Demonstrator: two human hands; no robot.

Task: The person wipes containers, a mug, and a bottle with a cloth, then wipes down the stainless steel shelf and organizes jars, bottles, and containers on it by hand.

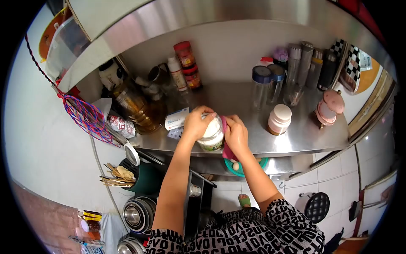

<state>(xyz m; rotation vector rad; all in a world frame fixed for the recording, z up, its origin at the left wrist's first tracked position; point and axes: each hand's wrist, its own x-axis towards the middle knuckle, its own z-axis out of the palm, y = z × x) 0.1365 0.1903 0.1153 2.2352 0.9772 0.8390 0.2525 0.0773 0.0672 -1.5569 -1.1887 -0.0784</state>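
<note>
A clear jar [210, 143] with whitish contents and a printed label stands near the front edge of the steel shelf. My left hand [198, 123] is closed around the jar's upper left side, its fingers over the rim. On the other side my right hand [236, 134] grips a pink cloth [228, 151], which hangs down past the shelf edge and presses against the jar. The right fingertips are partly hidden by the cloth. Just left of the jar lie a white box [176, 119] and a blister pack [175, 133].
To the right stand a white-capped bottle [279, 120] and a pink trinket box [329, 109]. Tall tumblers [261, 83] and flasks line the back. Red-lidded jars [185, 54] and an oil bottle [134, 108] stand left. Below are a teal basket [242, 170] and steel bowls [136, 213].
</note>
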